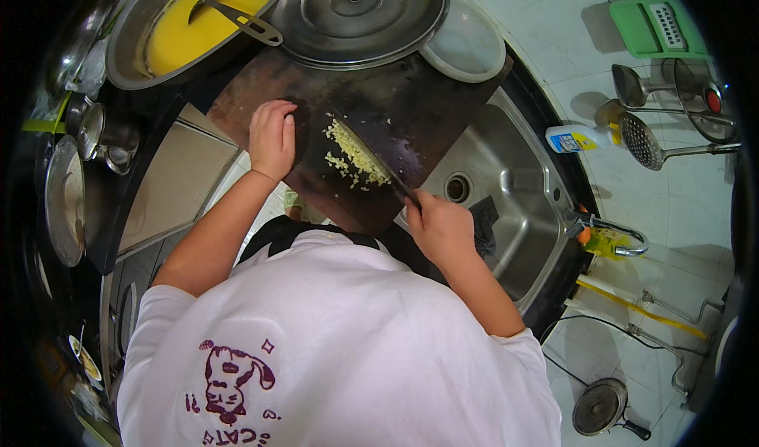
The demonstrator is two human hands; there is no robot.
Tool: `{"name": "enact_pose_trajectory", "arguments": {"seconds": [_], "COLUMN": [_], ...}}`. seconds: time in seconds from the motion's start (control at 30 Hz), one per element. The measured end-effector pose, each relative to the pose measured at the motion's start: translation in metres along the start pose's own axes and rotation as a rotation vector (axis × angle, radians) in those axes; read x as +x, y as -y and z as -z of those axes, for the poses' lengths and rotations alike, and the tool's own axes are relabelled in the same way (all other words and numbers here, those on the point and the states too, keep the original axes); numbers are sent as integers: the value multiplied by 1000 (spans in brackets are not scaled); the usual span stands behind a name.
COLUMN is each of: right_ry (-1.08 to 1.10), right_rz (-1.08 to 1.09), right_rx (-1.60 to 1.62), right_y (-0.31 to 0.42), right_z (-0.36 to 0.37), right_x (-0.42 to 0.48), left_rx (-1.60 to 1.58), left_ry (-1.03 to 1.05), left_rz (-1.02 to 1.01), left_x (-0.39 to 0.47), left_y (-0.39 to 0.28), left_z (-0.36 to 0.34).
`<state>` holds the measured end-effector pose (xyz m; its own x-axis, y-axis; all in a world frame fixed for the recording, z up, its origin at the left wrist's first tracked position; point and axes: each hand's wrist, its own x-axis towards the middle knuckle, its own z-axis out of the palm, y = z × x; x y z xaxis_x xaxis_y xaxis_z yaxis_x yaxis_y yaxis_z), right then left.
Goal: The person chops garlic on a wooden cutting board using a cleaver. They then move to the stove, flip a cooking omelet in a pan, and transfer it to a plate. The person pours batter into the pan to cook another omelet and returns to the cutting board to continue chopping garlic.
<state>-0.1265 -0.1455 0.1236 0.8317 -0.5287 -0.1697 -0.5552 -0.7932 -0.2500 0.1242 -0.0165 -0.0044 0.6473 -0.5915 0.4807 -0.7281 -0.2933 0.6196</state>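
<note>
My right hand (440, 224) is closed around the handle of a kitchen knife (375, 153) with a dark blade, seen nearly edge-on. The blade lies along a pile of finely chopped pale yellow pieces, perhaps garlic (354, 150), on a dark, worn cutting board (439, 112). A few loose bits are scattered to the left of the pile. My left hand (273, 136) rests at the board's left side with its fingers close together and holds nothing visible; it is apart from the knife and the pile.
Beyond the board stand a large metal pan (127, 70) of yellow liquid with a slotted utensil (237, 17), a round metal lid (356, 32) and a whitish round lid (465, 41). The steel sink (522, 180), its faucet (631, 239) and a white bottle (578, 139) are at right; metal pots (98, 133) at left.
</note>
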Motion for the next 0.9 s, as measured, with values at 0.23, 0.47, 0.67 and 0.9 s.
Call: {"name": "enact_pose_trajectory", "arguments": {"seconds": [0.23, 0.47, 0.67, 0.9], "right_ry": [25, 49, 48, 56], "right_rz": [-3, 7, 13, 16], "right_rx": [7, 25, 48, 38], "right_y": [4, 3, 3, 1], "right_z": [-1, -2, -1, -5], "right_x": [1, 1, 0, 1], "left_rx": [19, 2, 10, 0], "left_ry": [-1, 1, -20, -13], "left_rz": [1, -4, -12, 3], "left_x": [-1, 1, 0, 0], "left_y": [1, 0, 2, 1], "left_z": [0, 1, -1, 1]}}
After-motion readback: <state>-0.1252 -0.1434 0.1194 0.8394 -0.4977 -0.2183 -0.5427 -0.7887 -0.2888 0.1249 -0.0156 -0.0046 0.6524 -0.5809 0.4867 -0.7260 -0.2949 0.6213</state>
